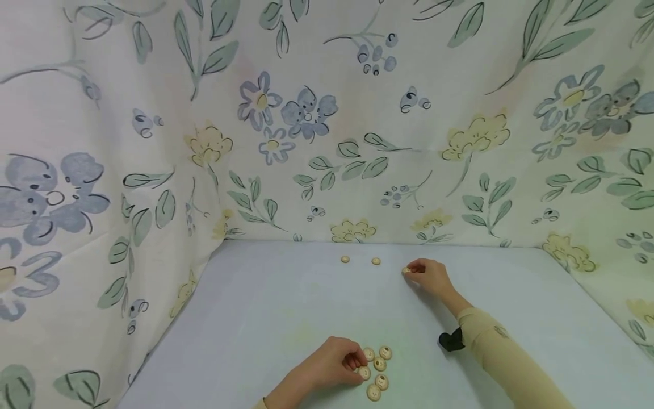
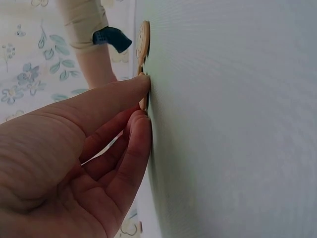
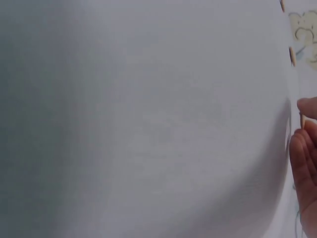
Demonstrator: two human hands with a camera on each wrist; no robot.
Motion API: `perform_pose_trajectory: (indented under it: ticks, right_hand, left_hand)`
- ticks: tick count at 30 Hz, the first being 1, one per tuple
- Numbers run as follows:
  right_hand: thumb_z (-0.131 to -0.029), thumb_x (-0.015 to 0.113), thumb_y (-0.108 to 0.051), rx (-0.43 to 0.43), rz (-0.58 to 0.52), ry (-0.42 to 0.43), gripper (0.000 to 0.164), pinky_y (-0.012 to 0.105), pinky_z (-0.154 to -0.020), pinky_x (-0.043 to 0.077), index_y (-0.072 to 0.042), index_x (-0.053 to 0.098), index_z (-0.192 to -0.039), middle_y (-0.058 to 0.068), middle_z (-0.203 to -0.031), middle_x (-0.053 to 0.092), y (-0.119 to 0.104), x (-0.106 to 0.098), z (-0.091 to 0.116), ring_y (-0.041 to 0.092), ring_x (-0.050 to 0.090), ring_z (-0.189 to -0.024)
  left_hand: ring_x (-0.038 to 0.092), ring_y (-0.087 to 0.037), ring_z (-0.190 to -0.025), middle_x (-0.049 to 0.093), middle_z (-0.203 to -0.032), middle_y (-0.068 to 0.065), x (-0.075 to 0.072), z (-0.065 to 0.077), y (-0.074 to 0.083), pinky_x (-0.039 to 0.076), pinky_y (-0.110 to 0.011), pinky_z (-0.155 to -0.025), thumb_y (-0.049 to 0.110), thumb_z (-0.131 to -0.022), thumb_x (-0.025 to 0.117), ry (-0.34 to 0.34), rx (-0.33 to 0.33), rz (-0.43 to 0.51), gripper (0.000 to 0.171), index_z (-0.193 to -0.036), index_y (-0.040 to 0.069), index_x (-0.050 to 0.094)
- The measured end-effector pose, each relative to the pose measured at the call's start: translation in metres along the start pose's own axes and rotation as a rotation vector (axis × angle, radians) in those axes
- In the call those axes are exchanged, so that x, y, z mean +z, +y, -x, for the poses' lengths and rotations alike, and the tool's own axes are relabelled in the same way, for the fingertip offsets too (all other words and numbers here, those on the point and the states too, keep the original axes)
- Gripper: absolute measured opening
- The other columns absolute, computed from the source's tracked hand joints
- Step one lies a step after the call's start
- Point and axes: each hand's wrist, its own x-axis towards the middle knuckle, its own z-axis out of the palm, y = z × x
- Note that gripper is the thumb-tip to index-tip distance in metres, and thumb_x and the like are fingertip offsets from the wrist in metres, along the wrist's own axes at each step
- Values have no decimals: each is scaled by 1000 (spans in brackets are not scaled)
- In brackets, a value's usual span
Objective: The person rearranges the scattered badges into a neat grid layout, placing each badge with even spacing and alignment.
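Note:
Near the front of the table, my left hand [image 1: 332,364] pinches a small round wooden disc [image 1: 364,373] between thumb and fingers. Several like discs lie close beside it, some with dark marks on top, such as one disc [image 1: 381,382] to its right. In the left wrist view the pinched disc [image 2: 143,103] is mostly hidden by the fingertips. Farther back, my right hand [image 1: 431,276] holds another wooden disc [image 1: 406,271] by its fingertips, low at the table; the right wrist view shows this disc [image 3: 302,120] edge-on between thumb and fingers.
Two more discs, a left one [image 1: 345,259] and a right one [image 1: 376,261], lie spaced apart along the table's back edge. The pale table [image 1: 255,307] is bounded by floral cloth [image 1: 357,125] behind and at the sides. A black piece [image 1: 452,341] hangs by the right sleeve.

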Motion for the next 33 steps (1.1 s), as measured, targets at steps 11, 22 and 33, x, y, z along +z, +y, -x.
perform_pose_trajectory:
  ticks: [11,22,33]
  right_hand:
    - [-87,72,-15,25,25,41,26,32,-67,47,6,67,-102,13,-89,67,-1,-1,-13,27,61,-83]
    - [-88,72,-15,38,47,69,26,38,-73,48,7,67,-100,15,-89,68,-1,3,-15,29,61,-84]
    - [-89,71,-17,87,36,54,28,41,-76,49,7,66,-103,16,-92,68,0,4,-16,29,61,-87]
  left_hand:
    - [50,3,-65,58,-73,10,1,0,-1,48,-15,-62,-2,-75,80,7,1,1,17,-86,7,70]
    - [50,3,-64,58,-72,10,2,0,-1,48,-15,-61,-2,-74,80,13,7,-7,18,-86,7,70]
    - [50,2,-64,58,-72,9,2,0,1,47,-15,-62,-1,-75,80,10,-24,13,17,-86,7,70]
